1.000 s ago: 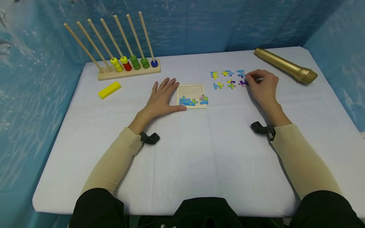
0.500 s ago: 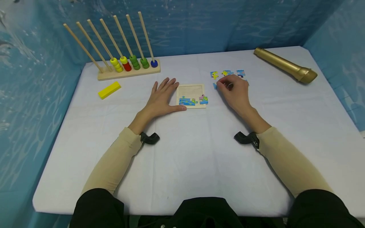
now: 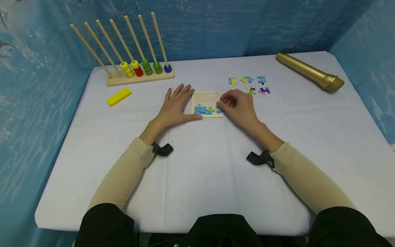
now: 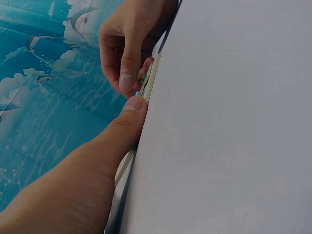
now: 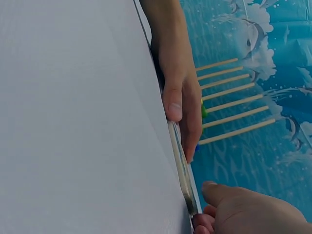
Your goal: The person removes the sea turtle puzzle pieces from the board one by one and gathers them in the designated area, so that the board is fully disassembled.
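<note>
The square wooden puzzle tray (image 3: 206, 92) lies flat mid-table, with joined blue puzzle pieces (image 3: 202, 110) along its lower left. My left hand (image 3: 174, 108) rests at the tray's left side, fingers spread, thumb on the lower left corner. Over the tray's right edge, my right hand (image 3: 239, 107) pinches a puzzle piece, mostly hidden by the fingers. Beneath those fingertips, another blue piece (image 3: 219, 111) shows in part at the lower right corner. In the left wrist view the right fingertips come down close to the left thumb (image 4: 132, 103).
Several loose puzzle pieces (image 3: 247, 79) lie in two rows right of the tray. A wooden peg abacus (image 3: 140, 80) with coloured beads stands back left, a yellow block (image 3: 119, 96) before it. A gold microphone-shaped object (image 3: 308, 71) lies back right. White cloth covers the table (image 3: 197, 178).
My right hand has moved left from the loose pieces to the tray's right edge. The lower left piece of the loose rows is gone from its spot. My left hand has stayed put.
</note>
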The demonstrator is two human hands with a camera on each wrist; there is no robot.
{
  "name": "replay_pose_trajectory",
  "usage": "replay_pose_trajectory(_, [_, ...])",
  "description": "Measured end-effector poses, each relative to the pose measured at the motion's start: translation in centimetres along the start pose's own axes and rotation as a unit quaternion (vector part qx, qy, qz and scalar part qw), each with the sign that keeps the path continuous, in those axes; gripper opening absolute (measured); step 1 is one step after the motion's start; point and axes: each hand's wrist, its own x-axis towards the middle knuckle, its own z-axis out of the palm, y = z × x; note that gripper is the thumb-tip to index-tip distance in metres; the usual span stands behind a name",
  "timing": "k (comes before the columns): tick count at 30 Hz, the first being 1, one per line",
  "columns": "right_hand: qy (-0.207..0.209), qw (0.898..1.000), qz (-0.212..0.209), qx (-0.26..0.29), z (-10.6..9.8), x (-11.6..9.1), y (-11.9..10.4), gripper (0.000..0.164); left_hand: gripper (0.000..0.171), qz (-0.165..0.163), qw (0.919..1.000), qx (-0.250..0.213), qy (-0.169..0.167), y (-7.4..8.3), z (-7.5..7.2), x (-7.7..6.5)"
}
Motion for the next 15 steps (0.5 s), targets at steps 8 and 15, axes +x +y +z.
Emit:
replay_pose_trajectory(8, [-0.019, 1.000, -0.002, 0.002, 0.21, -0.52, -0.44, 0.026, 0.110, 0.005, 1.0000, -0.001, 0.002, -0.09, 0.06, -0.02])
replay_pose_trajectory(15, [-0.026, 0.999, 0.016, 0.015, -0.08, -0.40, -0.96, 0.023, 0.110, 0.002, 1.0000, 0.005, 0.000, -0.06, -0.04, 0.05])
